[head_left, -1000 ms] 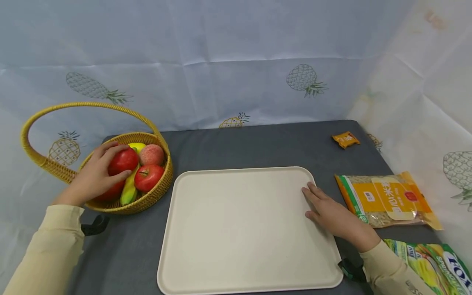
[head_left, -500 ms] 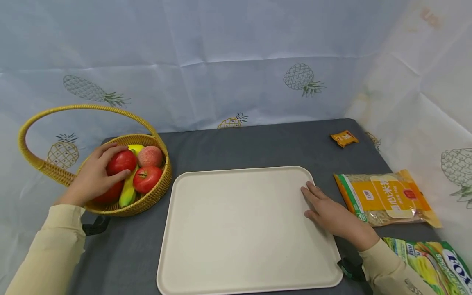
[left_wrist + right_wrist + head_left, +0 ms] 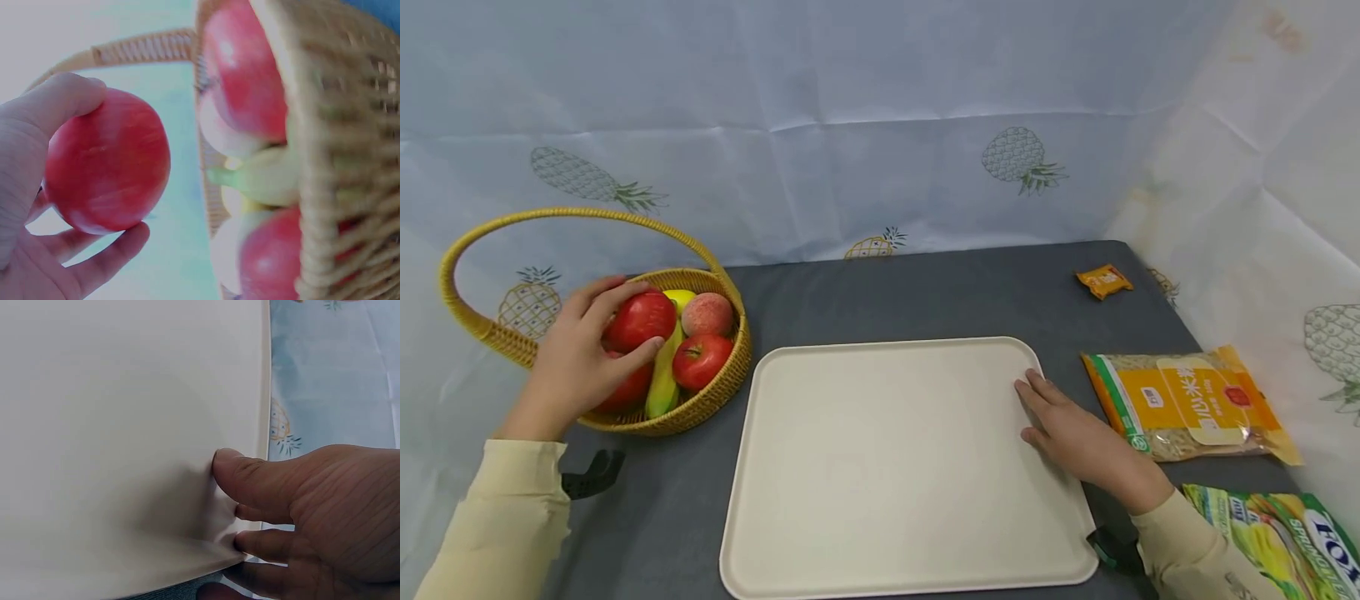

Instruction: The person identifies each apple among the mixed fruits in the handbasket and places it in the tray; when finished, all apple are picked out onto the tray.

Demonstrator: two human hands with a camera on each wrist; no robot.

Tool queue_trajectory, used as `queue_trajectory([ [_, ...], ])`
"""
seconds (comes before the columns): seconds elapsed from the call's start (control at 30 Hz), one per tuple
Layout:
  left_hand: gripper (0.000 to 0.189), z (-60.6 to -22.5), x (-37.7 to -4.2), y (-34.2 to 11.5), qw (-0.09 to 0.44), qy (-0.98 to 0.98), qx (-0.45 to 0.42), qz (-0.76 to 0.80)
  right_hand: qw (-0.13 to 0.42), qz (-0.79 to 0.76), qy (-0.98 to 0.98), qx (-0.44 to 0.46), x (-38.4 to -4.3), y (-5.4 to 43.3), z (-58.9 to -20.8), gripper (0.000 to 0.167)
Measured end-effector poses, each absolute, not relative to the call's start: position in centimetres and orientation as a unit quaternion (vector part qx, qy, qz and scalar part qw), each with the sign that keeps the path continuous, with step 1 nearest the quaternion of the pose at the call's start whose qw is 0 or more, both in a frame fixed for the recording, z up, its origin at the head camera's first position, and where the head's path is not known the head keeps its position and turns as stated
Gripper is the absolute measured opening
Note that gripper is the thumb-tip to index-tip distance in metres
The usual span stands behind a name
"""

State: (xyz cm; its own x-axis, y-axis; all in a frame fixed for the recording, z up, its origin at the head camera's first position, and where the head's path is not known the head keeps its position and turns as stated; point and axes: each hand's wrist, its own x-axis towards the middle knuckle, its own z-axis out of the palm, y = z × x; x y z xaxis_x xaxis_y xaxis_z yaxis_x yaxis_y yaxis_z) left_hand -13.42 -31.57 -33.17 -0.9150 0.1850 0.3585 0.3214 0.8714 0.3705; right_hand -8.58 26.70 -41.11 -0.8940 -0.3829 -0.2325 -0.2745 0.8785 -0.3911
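Note:
My left hand [image 3: 568, 358] grips a red apple [image 3: 643, 321] between thumb and fingers. In the left wrist view the apple [image 3: 109, 162] is raised apart from the yellow wicker basket [image 3: 325, 125]. The basket [image 3: 740, 367] holds another red apple [image 3: 702, 362], a pinkish peach [image 3: 707, 315], a banana [image 3: 662, 387] and a red fruit [image 3: 628, 387] partly covered by my hand. At the right, my right hand [image 3: 1078, 437] rests on the edge of a cream tray [image 3: 887, 467], its fingers extended. The right wrist view has its thumb [image 3: 250, 478] touching the tray surface.
A tall handle [image 3: 587, 213] arches over the basket. Right of the tray lie an orange grain packet [image 3: 1187, 404] and a green packet [image 3: 1277, 533]. A small orange wrapped packet [image 3: 1103, 282] lies at the back right of the dark tabletop [image 3: 925, 300].
My left hand has lifted the red apple slightly and moved it left, uncovering more of the red fruit beneath. The right hand stays on the tray edge.

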Motion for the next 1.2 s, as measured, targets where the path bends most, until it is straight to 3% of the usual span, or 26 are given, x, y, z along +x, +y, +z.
queue_trajectory([
  [0.23,0.086,-31.9,-11.5,-28.9,0.208,-0.935,-0.189,-0.215,0.133,-0.153,0.963,-0.175,-8.5,26.6,-41.1,0.071],
  [0.43,0.068,-32.1,-10.5,-26.3,0.219,-0.917,-0.256,-0.212,0.135,-0.155,0.964,-0.17,-8.5,26.7,-41.0,0.071],
  [0.53,0.074,-32.4,-10.2,-24.7,0.221,-0.909,-0.288,-0.207,0.136,-0.156,0.964,-0.168,-8.5,26.8,-40.9,0.071],
  [1.07,0.061,-35.6,-8.8,-19.7,0.125,-0.893,-0.368,-0.228,0.144,-0.16,0.962,-0.168,-8.5,26.8,-41.0,0.073],
  [1.2,0.073,-36.6,-8.3,-19.2,0.113,-0.893,-0.371,-0.23,0.145,-0.159,0.962,-0.168,-8.6,26.7,-40.9,0.073],
])
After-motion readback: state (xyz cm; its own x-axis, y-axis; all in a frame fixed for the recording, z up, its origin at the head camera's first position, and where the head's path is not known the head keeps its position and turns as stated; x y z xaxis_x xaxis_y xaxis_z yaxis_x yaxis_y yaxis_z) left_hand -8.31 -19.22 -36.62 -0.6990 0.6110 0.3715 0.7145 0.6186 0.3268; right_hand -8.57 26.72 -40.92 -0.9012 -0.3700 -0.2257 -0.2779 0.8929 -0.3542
